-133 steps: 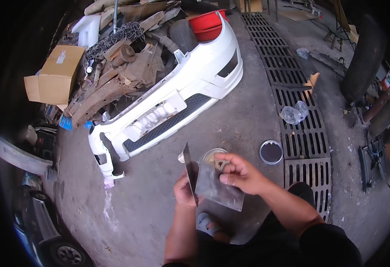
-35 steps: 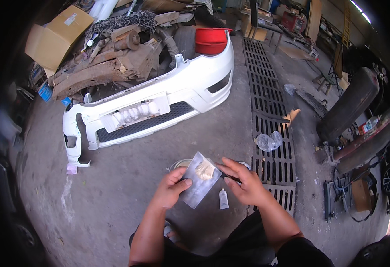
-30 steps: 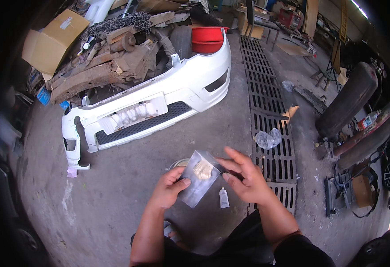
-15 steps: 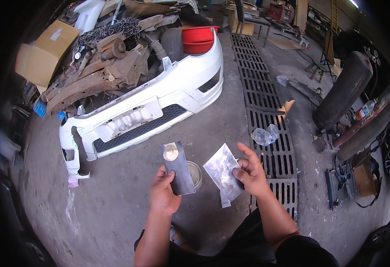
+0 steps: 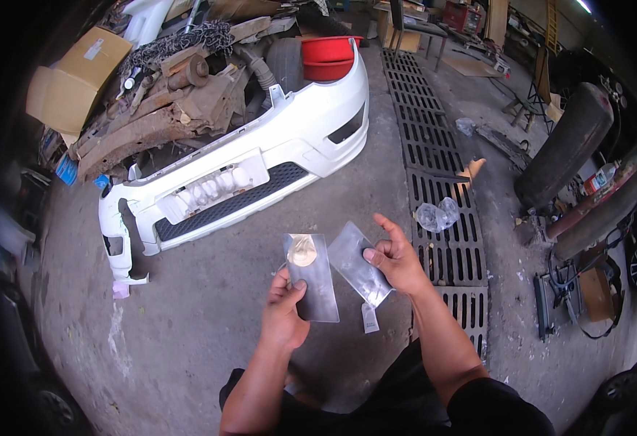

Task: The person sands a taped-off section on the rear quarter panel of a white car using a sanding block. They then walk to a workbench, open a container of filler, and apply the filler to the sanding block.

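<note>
My left hand [image 5: 286,312] grips a flat grey metal plate [image 5: 317,294] with the thumb across its face. A dollop of beige putty [image 5: 302,251] sits at the plate's far end. My right hand [image 5: 398,260] pinches a second, shinier metal plate [image 5: 357,258] between thumb and fingers, its index finger raised. This plate is tilted, and its near upper-left edge lies close beside the left plate; whether they touch I cannot tell. A small pale tab [image 5: 370,318] shows at its lower corner. A white car bumper [image 5: 311,138] lies on the floor beyond both hands.
Old car parts [image 5: 166,123] and a cardboard box [image 5: 78,80] are piled behind the bumper. Red basins [image 5: 329,58] stand at its far end. A slotted floor drain [image 5: 445,196] runs along my right, with a crumpled plastic bag [image 5: 437,215] on it. Dark cylinders [image 5: 565,145] stand farther right.
The left plate has moved right, and the right plate has swung and turned toward it, so the gap has narrowed. A round tub seen behind the left plate is now hidden.
</note>
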A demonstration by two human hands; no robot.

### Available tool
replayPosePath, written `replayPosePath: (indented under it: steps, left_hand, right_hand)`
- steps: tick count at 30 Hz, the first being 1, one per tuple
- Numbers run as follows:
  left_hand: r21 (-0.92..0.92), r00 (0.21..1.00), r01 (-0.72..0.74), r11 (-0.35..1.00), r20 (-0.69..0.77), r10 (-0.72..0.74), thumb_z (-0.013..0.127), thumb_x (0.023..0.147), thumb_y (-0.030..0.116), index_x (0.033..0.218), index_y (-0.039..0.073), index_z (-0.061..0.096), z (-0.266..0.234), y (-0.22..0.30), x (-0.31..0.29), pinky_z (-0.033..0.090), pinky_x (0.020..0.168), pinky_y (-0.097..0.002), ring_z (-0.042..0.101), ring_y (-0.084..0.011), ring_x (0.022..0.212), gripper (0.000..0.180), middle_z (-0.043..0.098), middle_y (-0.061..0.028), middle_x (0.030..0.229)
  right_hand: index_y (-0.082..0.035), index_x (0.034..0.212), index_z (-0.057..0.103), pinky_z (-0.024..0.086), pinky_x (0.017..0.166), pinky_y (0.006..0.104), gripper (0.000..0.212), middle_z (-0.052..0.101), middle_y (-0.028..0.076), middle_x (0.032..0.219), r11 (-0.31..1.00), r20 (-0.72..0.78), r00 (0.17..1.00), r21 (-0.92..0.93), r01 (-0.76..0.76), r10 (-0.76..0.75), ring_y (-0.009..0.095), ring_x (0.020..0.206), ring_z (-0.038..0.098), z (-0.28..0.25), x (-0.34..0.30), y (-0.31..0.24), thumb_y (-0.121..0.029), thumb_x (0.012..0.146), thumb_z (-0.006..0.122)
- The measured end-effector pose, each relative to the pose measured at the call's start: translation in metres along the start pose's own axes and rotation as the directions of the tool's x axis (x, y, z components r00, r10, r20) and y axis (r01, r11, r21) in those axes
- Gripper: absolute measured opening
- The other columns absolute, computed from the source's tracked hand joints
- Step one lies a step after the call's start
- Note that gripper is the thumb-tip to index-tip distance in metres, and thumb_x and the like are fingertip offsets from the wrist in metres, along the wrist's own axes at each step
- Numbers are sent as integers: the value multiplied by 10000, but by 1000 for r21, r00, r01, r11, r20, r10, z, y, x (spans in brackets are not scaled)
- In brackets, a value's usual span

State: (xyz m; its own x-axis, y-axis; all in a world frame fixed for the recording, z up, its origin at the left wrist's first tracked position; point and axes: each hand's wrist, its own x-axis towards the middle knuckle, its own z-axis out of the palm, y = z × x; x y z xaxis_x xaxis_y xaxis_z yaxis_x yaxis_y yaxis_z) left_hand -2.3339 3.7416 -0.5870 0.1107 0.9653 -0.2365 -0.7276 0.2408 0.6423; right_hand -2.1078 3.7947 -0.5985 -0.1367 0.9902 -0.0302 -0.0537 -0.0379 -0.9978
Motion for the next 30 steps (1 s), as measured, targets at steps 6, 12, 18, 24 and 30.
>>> replayPosePath:
  steps: [6, 12, 18, 24, 30]
  left_hand:
    - [10, 997, -81, 997, 11, 81, 492, 904, 16, 1161, 41, 556, -9, 0, 4, 476, 964, -430, 602, -228, 1078, 266, 623, -97, 1155]
    - [-35, 992, 69, 997, 112, -65, 553, 886, -13, 1286, 28, 531, 5, -10, -5, 453, 958, -368, 586, -185, 1084, 402, 613, -84, 1196]
    - [129, 991, 55, 990, 115, -70, 572, 902, -15, 1287, -6, 532, -8, -27, -2, 452, 939, -314, 581, -142, 1067, 386, 615, -61, 1194]
    - [226, 998, -23, 974, 60, 10, 558, 901, -23, 1273, -4, 536, -18, -21, 0, 441, 947, -311, 577, -146, 1049, 373, 619, -76, 1173]
    - [301, 970, -202, 932, -67, 232, 541, 892, -12, 1282, -22, 516, -44, 4, 5, 413, 1003, -356, 570, -192, 1107, 391, 599, -110, 1224]
  right_hand:
    - [-42, 1446, 262, 348, 572, 188, 638, 467, -48, 699, 992, -218, 968, -5, 124, -122, 21, 610, 404, 5, -3, 6, 12, 892, 572]
    - [-28, 1433, 286, 377, 600, 198, 600, 480, -38, 717, 967, -221, 941, -83, 242, -255, 35, 633, 440, 34, -1, 7, -16, 906, 572]
    - [-60, 1383, 385, 412, 608, 222, 466, 541, 0, 782, 981, -253, 951, 28, 192, -179, 66, 640, 491, 29, 6, 29, -110, 949, 547]
    - [-74, 1298, 445, 435, 536, 261, 399, 598, 43, 813, 913, -441, 816, 326, -243, 375, 127, 605, 559, -75, 19, 150, -52, 911, 535]
    - [-79, 1273, 512, 511, 566, 333, 472, 667, 106, 903, 668, -761, 531, -177, -723, 373, 209, 718, 654, -175, -17, 325, -94, 814, 619]
